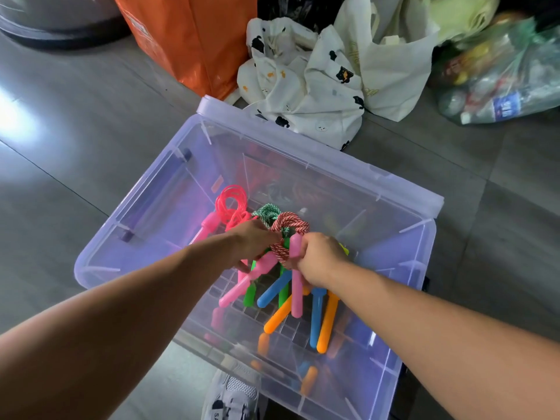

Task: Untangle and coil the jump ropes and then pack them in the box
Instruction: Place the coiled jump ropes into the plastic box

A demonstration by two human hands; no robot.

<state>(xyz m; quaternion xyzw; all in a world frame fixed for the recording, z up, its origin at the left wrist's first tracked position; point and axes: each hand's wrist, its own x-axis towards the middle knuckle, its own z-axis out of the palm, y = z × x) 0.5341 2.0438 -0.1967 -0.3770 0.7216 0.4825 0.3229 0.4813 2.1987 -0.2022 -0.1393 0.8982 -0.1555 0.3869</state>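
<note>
A clear plastic box point(145, 207) stands open on the floor. Both my hands reach into it and hold a bundle of coiled jump ropes. My left hand point(253, 241) grips the ropes near a green-and-white coil point(266, 212). My right hand point(318, 256) grips a pink handle point(296, 286) and the red-and-white coil point(288, 228). Pink, green, blue and orange handles point(321, 319) hang down from the bundle. A pink plastic rope point(231, 204) with its pink handle lies in the box to the left.
The box's lid point(333, 156) leans behind it. An orange bag point(188, 40), white printed cloth bags point(318, 83) and a clear bag of bottles point(500, 77) sit on the grey tiled floor beyond. A grey shoe point(233, 395) shows at the bottom edge.
</note>
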